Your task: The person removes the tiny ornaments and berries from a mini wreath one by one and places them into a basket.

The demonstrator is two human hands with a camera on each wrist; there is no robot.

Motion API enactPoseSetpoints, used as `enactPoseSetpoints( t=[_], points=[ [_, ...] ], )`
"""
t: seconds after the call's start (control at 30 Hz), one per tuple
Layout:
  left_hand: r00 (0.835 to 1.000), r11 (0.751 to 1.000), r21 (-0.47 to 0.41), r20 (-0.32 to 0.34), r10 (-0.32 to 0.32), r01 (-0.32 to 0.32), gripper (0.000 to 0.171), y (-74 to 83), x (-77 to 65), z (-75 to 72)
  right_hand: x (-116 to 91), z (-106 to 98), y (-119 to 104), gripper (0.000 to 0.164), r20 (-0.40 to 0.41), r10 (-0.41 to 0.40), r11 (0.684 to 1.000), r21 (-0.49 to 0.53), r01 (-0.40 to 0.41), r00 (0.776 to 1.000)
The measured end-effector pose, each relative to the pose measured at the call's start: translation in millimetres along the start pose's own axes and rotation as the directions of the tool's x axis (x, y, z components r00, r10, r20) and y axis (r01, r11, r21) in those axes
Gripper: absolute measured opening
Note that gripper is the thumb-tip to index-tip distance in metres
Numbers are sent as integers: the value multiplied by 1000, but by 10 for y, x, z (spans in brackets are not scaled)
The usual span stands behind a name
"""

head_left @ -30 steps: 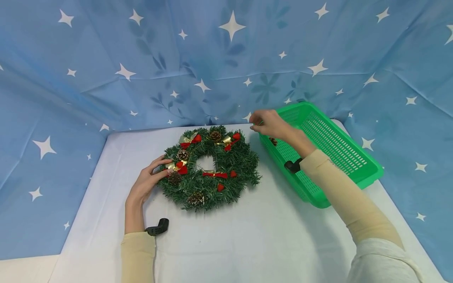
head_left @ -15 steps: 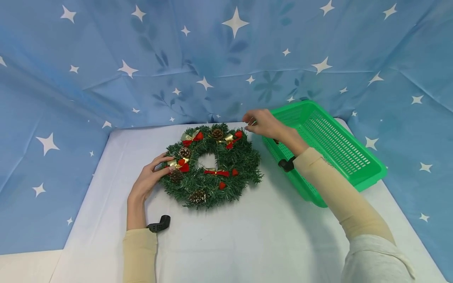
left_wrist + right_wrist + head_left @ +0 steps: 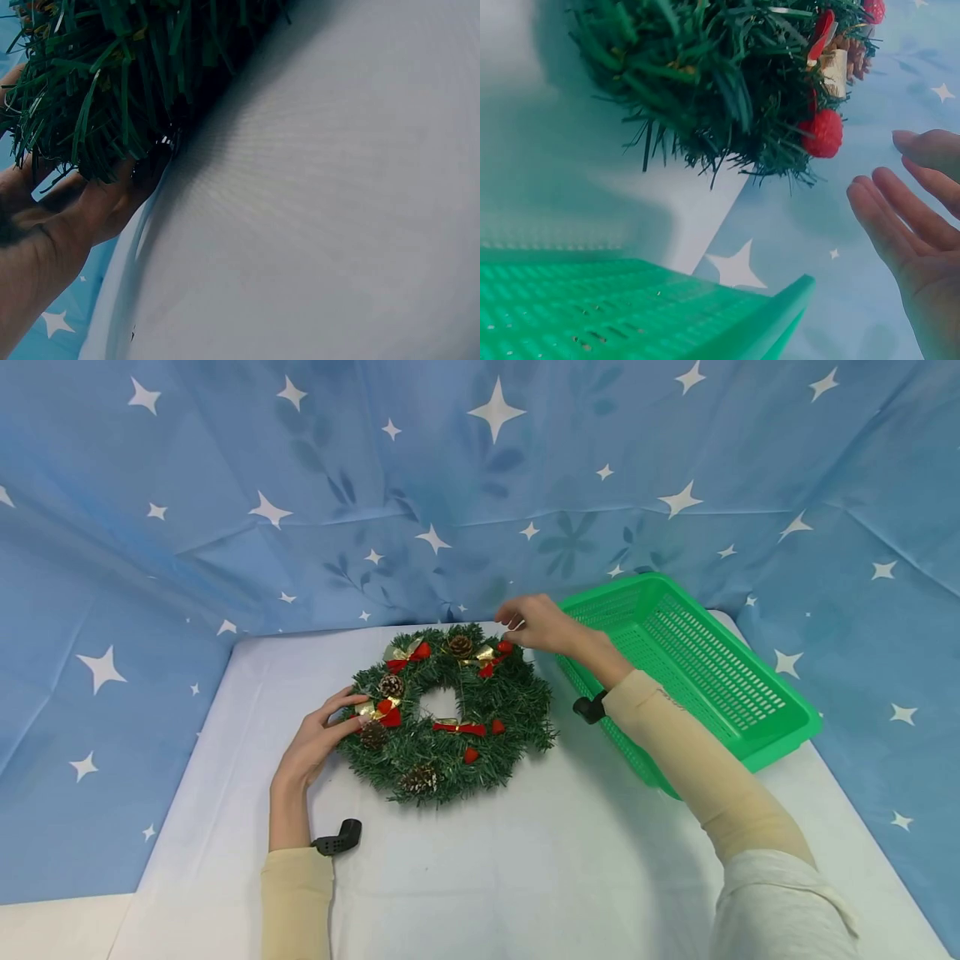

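We see the left hand (image 3: 307, 750) gripping the near-side edge of a green Christmas wreath (image 3: 521, 706); its digits bend over the rim, and in the left wrist view part of the hand shows beneath the needles. The forearm comes up almost straight below that grip, with the wrist tipped toward the wreath. Just at its fingertips we see a red-and-gold bow (image 3: 387, 713) and a dark pinecone (image 3: 372, 734); a frosted pinecone (image 3: 391, 685) lies a little beyond.

Our right hand (image 3: 546, 625) hovers above the far right part of the wreath, palm turned down, its fingers gently curved and parted from the thumb, leaving a loose, moderate gap with nothing between. The right wrist view shows those fingers apart from the needles, near a red berry (image 3: 823, 133). The right forearm slants in across the near side of a green plastic basket (image 3: 806, 725), which stands to the right of and behind that hand's wrist. Under both hands we have a white tablecloth (image 3: 517, 877), and beyond them a blue star-patterned curtain (image 3: 442, 460).
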State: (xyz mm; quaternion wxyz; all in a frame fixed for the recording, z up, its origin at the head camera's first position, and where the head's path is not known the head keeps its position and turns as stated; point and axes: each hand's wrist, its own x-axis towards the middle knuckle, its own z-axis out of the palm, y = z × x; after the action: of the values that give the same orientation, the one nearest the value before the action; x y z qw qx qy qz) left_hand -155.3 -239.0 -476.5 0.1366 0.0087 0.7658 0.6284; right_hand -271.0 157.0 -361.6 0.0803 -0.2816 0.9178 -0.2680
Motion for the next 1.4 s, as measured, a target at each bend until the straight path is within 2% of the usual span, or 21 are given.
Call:
enactPoseSetpoints(
  t=[0.37, 0.57, 1.1, 1.4],
  points=[
    [1000, 1000, 6, -10, -11, 11, 57, 14, -23, -21, 107, 123, -56, 32, 36, -23, 999, 26, 22, 999],
    [1000, 1000, 13, 0, -4, 4, 56, 18, -25, -26, 126, 171, -69, 32, 40, -45, 999, 2, 45, 998],
    [1000, 1000, 10, -2, 10, -10, 55, -39, -8, -18, 274, 313, -99, 35, 75, -18, 999, 28, 16, 997],
    [1000, 1000, 8, 5, 11, -11, 56, -21, 0, -19, 349, 382, -138, 35, 78, -12, 1000, 0, 12, 997]
  ],
)
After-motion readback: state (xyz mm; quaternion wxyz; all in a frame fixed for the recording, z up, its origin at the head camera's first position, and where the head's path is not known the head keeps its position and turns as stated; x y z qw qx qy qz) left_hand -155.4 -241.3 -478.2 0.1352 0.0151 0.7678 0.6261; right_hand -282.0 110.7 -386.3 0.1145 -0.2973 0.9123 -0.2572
